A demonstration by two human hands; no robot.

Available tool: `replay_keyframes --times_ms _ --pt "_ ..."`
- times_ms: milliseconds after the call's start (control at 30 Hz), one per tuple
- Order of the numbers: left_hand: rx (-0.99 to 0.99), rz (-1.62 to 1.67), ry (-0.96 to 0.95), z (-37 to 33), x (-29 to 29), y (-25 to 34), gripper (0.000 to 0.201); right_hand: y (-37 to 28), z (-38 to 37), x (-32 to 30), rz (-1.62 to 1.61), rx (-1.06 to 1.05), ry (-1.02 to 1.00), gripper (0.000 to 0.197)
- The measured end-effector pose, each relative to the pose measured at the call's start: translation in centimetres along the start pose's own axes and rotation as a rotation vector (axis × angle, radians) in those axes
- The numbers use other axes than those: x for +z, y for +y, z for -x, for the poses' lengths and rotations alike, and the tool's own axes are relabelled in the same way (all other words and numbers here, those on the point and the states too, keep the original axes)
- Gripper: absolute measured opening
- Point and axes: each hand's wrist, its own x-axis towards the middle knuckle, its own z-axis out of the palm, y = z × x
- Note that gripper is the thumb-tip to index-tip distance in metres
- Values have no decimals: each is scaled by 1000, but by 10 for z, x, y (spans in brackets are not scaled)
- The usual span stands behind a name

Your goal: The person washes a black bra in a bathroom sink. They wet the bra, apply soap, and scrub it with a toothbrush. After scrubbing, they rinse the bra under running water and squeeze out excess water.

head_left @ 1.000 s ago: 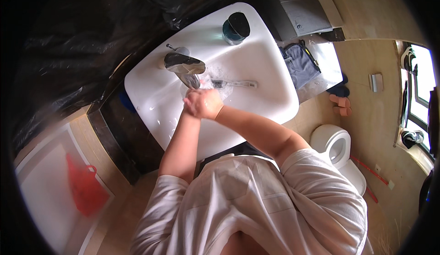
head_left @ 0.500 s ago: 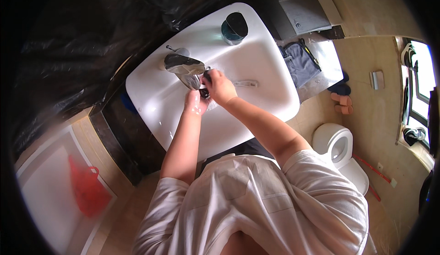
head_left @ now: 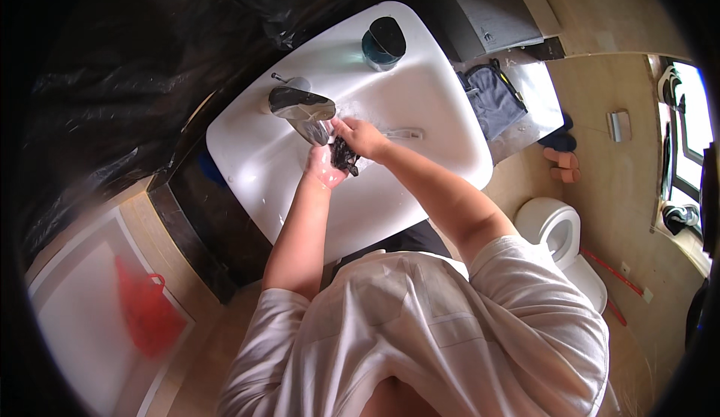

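Note:
Over the white sink [head_left: 405, 199], both my hands are under the chrome tap [head_left: 301, 111]. In my left hand [head_left: 327, 169], turned palm up and wet, rests a dark, bunched-up wet thing [head_left: 344, 156], perhaps cloth; its kind is not clear. My right hand [head_left: 361, 139] comes from the right with fingers curled against the top of it, close to the spout. The fingertips are partly hidden. Splashing water [head_left: 360, 113] shows in the basin beyond the hands. A pale, translucent long-handled thing [head_left: 405, 133] lies in the basin to the right of my right hand.
On the sink's far rim stands a teal container with a dark top [head_left: 384, 43]. Grey folded cloth [head_left: 495, 98] lies on a shiny surface at the right. A toilet [head_left: 547, 226] stands right of me; slippers [head_left: 561, 163] lie beyond it. Black plastic sheeting [head_left: 135, 72] hangs at the left.
The dark thing shows more now, spread loosely between my hands. My right hand has moved slightly right and lower, and my left palm has opened further beneath it.

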Motion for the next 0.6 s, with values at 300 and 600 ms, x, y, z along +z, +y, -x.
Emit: replay_keyframes --times_ms 300,600 --pt "182 143 -605 -32 -89 -10 48 -76 51 22 444 -262 -168 41" --pt "11 -92 -51 3 -7 3 42 -25 14 1 176 -144 144 36"
